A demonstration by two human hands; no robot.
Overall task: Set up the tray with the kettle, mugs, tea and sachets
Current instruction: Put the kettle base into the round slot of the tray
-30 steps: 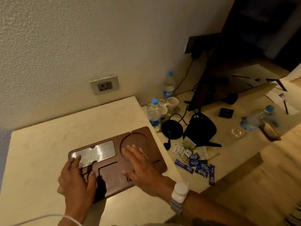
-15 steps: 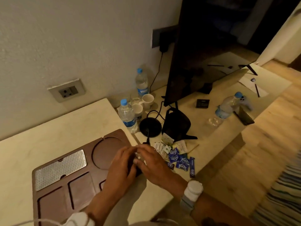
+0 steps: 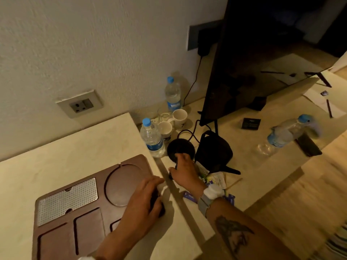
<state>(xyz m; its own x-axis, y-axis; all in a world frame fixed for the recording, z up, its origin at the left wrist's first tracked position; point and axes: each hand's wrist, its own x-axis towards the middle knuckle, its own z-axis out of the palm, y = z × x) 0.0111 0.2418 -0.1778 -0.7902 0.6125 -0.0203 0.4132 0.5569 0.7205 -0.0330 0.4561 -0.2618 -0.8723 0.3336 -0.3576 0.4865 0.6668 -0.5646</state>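
A brown wooden tray (image 3: 135,160) with a round recess, a perforated metal plate and several compartments lies on the raised pale counter. My left hand (image 3: 144,199) grips its right edge, fingers curled over it. My right hand (image 3: 185,171) reaches past the tray and pinches a black plug on the cord beside the round kettle base (image 3: 181,147). The black kettle (image 3: 214,152) stands right of the base. Two white mugs (image 3: 179,116) (image 3: 165,128) sit behind it. White and blue sachets (image 3: 216,179) lie loose under my right wrist.
Two water bottles (image 3: 152,139) (image 3: 172,94) stand near the mugs, and a third (image 3: 287,132) lies on the lower desk by a glass (image 3: 264,148) and a dark phone-like slab (image 3: 308,145). A black TV (image 3: 262,53) stands behind the kettle. A wall socket (image 3: 80,104) is above the counter.
The view swung right. My left hand slid from the tray's near left corner to its right edge. My right hand left the tray and took hold of the black plug.
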